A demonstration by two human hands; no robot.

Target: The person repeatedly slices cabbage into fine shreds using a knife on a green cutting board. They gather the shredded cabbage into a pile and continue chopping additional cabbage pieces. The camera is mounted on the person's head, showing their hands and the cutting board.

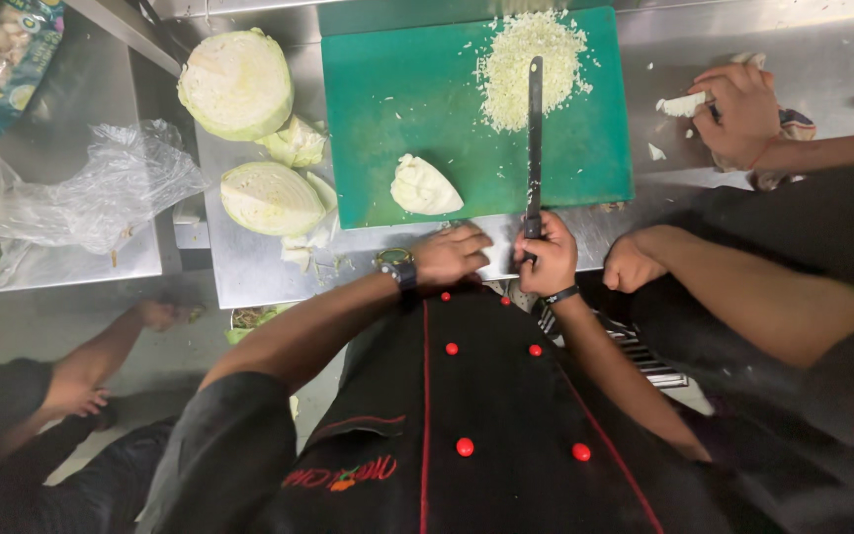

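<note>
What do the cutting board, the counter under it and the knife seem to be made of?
Cutting board: probably plastic, matte uniform green.
Counter: looks like stainless steel, brushed grey with dull reflections.
Knife, held in the right hand: blade appears dark metal; the handle is hidden, so its material cannot be told.

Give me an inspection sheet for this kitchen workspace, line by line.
Surface: stainless steel counter under a green plastic cutting board.
Job's things: long dark-handled kitchen knife lying along the board; pile of finely chopped cabbage; small pale cabbage wedge.
Clutter: halved cabbage heads, leaf scraps, crumpled clear plastic bag.
Grippers: right hand shut on the knife handle; left hand resting at the board's near edge, fingers loosely curled, holding nothing.
Cables: nothing seen.
Surroundings: a co-worker's hand working on a vegetable at the right; another person's arm at the lower left.
</note>
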